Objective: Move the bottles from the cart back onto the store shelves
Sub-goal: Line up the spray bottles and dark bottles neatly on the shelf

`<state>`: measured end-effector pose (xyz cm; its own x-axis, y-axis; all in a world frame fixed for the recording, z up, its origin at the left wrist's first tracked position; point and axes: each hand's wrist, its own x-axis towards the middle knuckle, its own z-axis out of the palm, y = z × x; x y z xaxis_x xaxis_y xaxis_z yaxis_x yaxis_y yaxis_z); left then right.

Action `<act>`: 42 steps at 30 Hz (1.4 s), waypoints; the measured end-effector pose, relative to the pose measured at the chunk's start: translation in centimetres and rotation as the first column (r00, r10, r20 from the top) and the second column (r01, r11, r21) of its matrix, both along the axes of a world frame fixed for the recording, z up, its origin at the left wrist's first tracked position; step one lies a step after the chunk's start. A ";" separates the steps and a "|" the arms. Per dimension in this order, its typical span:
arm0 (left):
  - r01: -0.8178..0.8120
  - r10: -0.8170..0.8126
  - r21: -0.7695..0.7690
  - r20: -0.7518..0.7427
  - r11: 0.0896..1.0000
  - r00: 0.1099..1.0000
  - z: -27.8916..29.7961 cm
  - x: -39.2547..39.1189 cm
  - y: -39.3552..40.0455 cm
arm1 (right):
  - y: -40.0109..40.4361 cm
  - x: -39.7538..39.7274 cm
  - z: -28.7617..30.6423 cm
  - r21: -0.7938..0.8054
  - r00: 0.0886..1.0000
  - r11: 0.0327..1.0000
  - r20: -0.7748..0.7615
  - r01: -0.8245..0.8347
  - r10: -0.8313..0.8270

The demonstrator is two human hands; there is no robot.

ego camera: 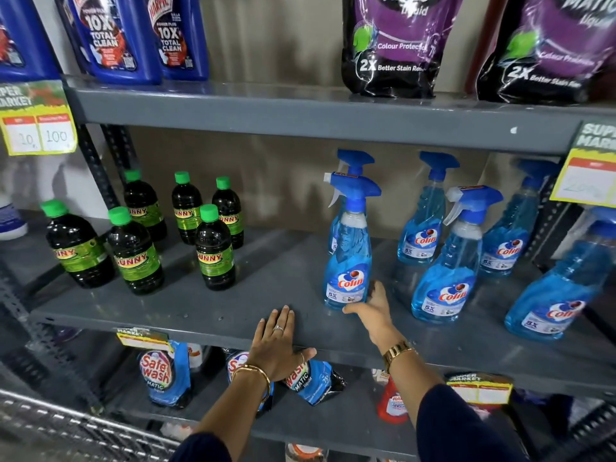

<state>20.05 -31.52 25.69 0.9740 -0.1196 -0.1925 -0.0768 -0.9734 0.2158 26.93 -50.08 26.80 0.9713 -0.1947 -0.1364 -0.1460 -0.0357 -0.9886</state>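
Note:
A blue Colin spray bottle [348, 261] stands upright near the front of the grey middle shelf [200, 308]. My right hand [373, 306] is at its base, with the thumb in front and the fingers along its right side. My left hand [276, 341] lies flat on the shelf's front edge, fingers spread, holding nothing. Several more blue spray bottles [446, 261] stand to the right and behind. A group of dark bottles with green caps [213, 251] stands on the left of the same shelf.
The cart's wire rim [66, 425] shows at the bottom left. Blue cleaner bottles [113, 38] and purple detergent pouches [396, 45] fill the upper shelf. Safewash pouches [166, 375] lie on the lower shelf. Bare shelf lies between the green-capped bottles and the spray bottles.

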 end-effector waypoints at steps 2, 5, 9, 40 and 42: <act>-0.040 0.040 0.001 0.026 0.999 0.999 -0.3 -0.5 -0.2 | 1.1 -1.0 -0.5 0.055 0.989 0.989 0.037 0.140 -0.142; -0.091 0.090 0.019 0.068 0.996 0.994 -0.6 -1.3 -0.2 | 2.9 -3.0 -0.7 0.086 0.927 0.930 0.088 0.357 -0.364; -0.152 0.150 0.014 0.085 0.988 0.985 -0.8 -2.6 1.3 | 4.6 -5.3 -1.3 -0.049 0.888 0.906 0.231 0.420 -0.399; -0.368 0.370 -0.072 0.015 0.927 0.929 -1.4 -0.8 18.0 | 23.5 2.6 0.1 -0.466 0.938 0.856 0.138 -0.222 0.318; -0.368 0.369 -0.056 0.014 0.928 0.929 -1.4 -0.8 18.0 | 24.3 3.7 0.3 -0.439 0.937 0.864 0.118 -0.248 0.330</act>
<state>19.25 -13.49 24.34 0.9555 0.2398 -0.1720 0.2797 -0.9216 0.2690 30.65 -25.80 27.07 0.9919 0.0999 0.0790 0.1162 -0.4564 -0.8822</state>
